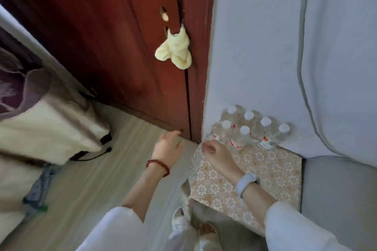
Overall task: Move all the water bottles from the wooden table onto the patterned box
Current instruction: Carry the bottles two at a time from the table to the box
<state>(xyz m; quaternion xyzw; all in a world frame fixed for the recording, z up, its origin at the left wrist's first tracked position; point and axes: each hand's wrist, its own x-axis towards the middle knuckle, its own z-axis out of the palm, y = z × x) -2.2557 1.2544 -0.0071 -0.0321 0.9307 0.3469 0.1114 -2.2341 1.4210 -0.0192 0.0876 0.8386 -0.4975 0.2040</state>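
Hands at patterned box (265, 169): left hand (168, 146) spread, empty; right hand (216, 152) curled, grip unclear.
Risk: knuckles nudge the tight-packed water bottles (251, 128), toppling several.

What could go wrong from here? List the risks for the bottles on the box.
1. The water bottles stand tightly packed at the far end of the patterned box; the right hand, fingers curled right beside the front row, could knock one and topple its neighbours.
2. The front-left bottle stands near the box's corner, so a nudge might send it to the floor.
3. The left hand hangs open beside the box, supporting nothing.
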